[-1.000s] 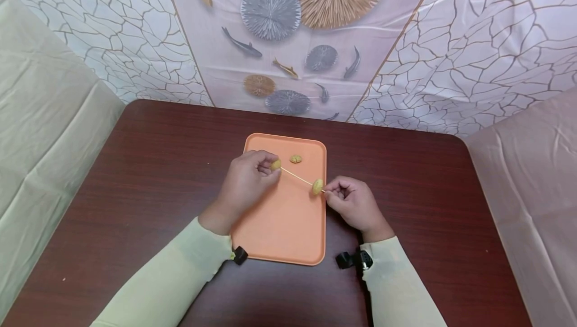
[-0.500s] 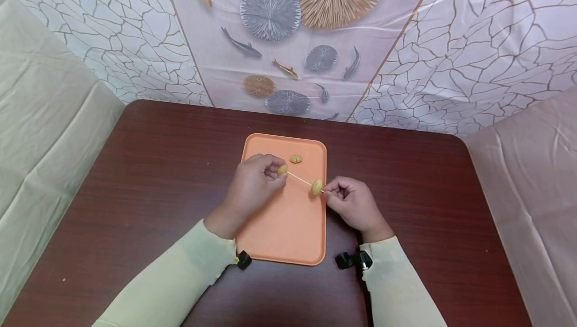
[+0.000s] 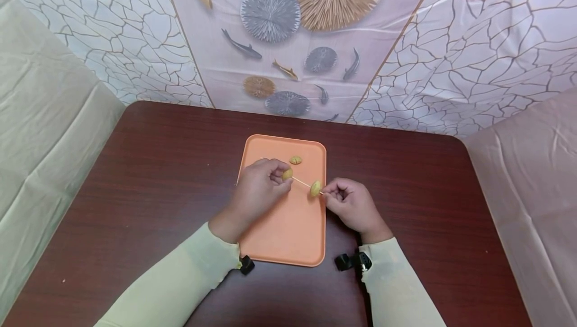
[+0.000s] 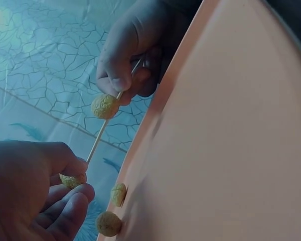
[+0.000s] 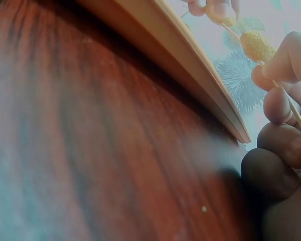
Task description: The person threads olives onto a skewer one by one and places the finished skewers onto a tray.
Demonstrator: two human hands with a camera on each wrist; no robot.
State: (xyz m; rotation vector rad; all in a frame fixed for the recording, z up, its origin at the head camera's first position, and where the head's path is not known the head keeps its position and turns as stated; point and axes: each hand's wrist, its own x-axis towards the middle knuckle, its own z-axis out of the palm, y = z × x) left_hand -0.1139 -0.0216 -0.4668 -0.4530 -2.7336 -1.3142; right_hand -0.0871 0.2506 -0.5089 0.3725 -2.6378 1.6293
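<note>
My right hand (image 3: 356, 204) pinches a thin wooden skewer (image 3: 301, 182) close to one end, over the right rim of an orange tray (image 3: 284, 232). Threaded on the skewer beside those fingers is a wrinkled yellow ball (image 4: 105, 106). My left hand (image 3: 259, 192) pinches a second yellow ball (image 3: 287, 174) between thumb and fingers at the skewer's other end. Whether the tip has entered that ball is hidden. In the left wrist view a scored yellow piece (image 4: 119, 195) and a round ball (image 4: 109, 224) lie on the tray; the head view shows only the scored one.
The tray rests on a dark red-brown wooden table (image 3: 419, 192). Patterned cloth (image 3: 405, 66) hangs behind the table's far edge, with plain cloth (image 3: 49, 116) at the left side. A small black device (image 3: 344, 262) sits at the right wrist.
My left hand has moved right and slightly nearer with its ball, toward the ball on the skewer. The bare stretch of skewer between the balls looks shorter. My right hand has barely moved.
</note>
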